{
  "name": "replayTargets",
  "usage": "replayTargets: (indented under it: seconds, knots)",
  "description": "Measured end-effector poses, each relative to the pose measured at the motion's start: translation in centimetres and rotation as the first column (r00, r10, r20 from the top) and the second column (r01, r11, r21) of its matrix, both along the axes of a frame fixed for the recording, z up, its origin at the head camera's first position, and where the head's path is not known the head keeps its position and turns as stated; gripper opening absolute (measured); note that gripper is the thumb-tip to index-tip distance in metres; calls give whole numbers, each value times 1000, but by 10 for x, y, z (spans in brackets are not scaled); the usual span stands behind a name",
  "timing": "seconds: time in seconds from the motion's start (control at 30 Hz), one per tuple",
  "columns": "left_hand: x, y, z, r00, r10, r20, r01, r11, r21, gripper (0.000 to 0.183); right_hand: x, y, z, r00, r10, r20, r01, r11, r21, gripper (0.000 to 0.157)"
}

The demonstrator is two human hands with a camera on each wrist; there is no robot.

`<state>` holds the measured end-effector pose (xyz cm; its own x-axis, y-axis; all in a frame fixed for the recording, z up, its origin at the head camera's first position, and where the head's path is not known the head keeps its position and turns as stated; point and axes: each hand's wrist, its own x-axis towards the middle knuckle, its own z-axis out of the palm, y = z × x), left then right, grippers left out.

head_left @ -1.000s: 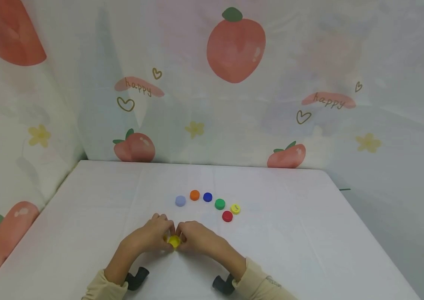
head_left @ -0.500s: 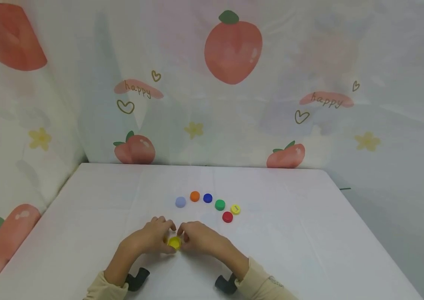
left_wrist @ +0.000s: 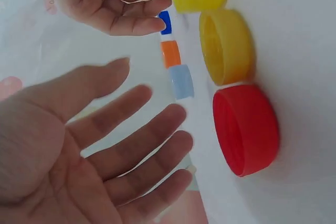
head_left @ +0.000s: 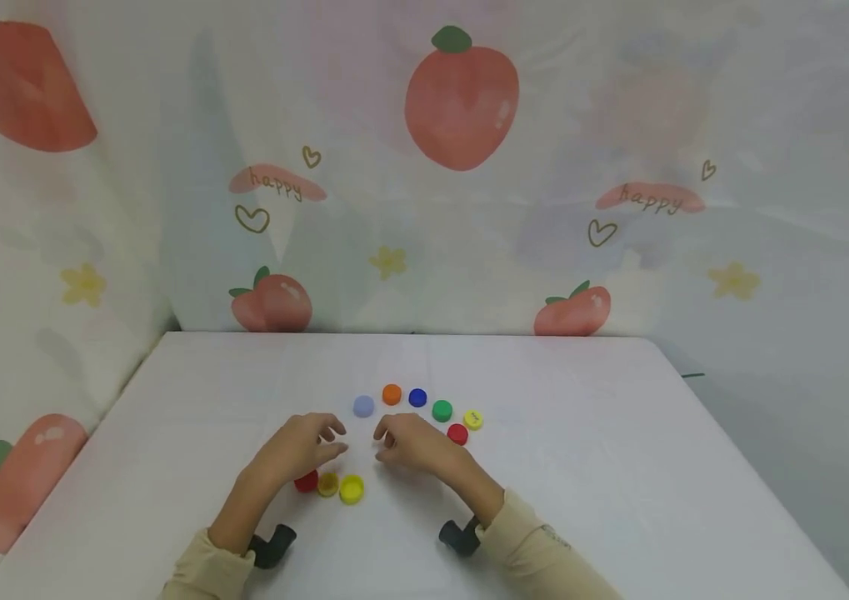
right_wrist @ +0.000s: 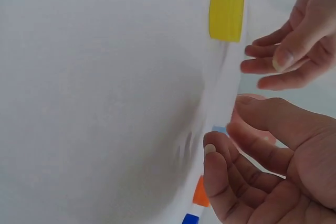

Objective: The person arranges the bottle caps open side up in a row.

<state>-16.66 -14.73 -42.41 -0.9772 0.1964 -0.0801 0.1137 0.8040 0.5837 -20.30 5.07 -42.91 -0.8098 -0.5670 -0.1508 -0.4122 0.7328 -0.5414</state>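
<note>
Both hands hover above the table with nothing in them. My left hand [head_left: 300, 446], fingers spread and relaxed, is over the near row of bottle caps. That row holds a red cap [left_wrist: 247, 129], an amber-yellow cap [left_wrist: 228, 46] and a bright yellow cap [head_left: 352, 489], side by side with their hollow sides showing. The left forearm partly covers the red one in the head view. My right hand [head_left: 418, 443] hangs with loosely bent fingers, right of the bright yellow cap and apart from it. A gap separates the two hands.
Farther back, more caps form an arc: light blue [head_left: 363, 406], orange [head_left: 392, 394], dark blue [head_left: 417, 397], green [head_left: 442, 410], yellow [head_left: 473, 419] and red [head_left: 457, 434]. They lie on a white table [head_left: 581, 467] before a fruit-patterned curtain [head_left: 469, 250].
Both hands have let go of the bright yellow cap, then lifted and drawn apart. The near red and amber-yellow caps, hidden behind the left hand before, now show.
</note>
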Motion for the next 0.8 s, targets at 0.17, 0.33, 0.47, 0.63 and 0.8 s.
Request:
replayTargets:
  seconds: [0.17, 0.33, 0.47, 0.63, 0.8]
  knots:
    - [-13, 1, 1, 996, 65, -57, -64, 998, 14, 25, -7, 0, -1, 999, -46, -2, 46, 998, -40, 25]
    - [-25, 6, 0, 989, 113, -94, -111, 994, 23, 28, -13, -3, -3, 993, -104, -48, 98, 989, -112, 27]
    - [-32, 12, 3, 986, 128, -107, -135, 989, -54, 32, -19, -7, -4, 987, -127, -101, 111, 983, -146, 32]
    - [-40, 20, 8, 987, 117, -114, -132, 982, -134, 38, -26, -10, -2, 981, -151, -119, 131, 978, -163, 34]
    - [-45, 25, 11, 988, 108, -112, -124, 981, -151, 42, -30, -16, -2, 984, -153, -95, 137, 978, -158, 36]
